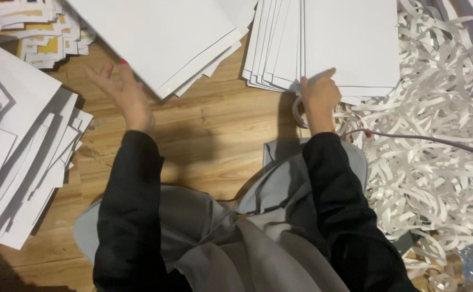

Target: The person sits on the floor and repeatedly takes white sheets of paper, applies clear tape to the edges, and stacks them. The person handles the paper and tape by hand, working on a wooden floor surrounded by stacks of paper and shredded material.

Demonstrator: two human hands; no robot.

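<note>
My right hand (320, 96) rests on the near edge of a fanned stack of white sheets (350, 43), thumb and forefinger pinching at the top sheet's lower corner. My left hand (122, 92) hovers with fingers spread just left of another pile of white sheets (161, 32), close to its lower edge and holding nothing. Both arms wear black sleeves. A grey apron (247, 238) covers my lap.
A slanted heap of white sheets (15, 151) lies at the left. Printed yellow-and-white cards (42, 32) are stacked top left. Tangled white paper strips (436, 146) fill the right side, crossed by a thin grey cable (431, 138). Wooden floor (215, 124) shows between my hands.
</note>
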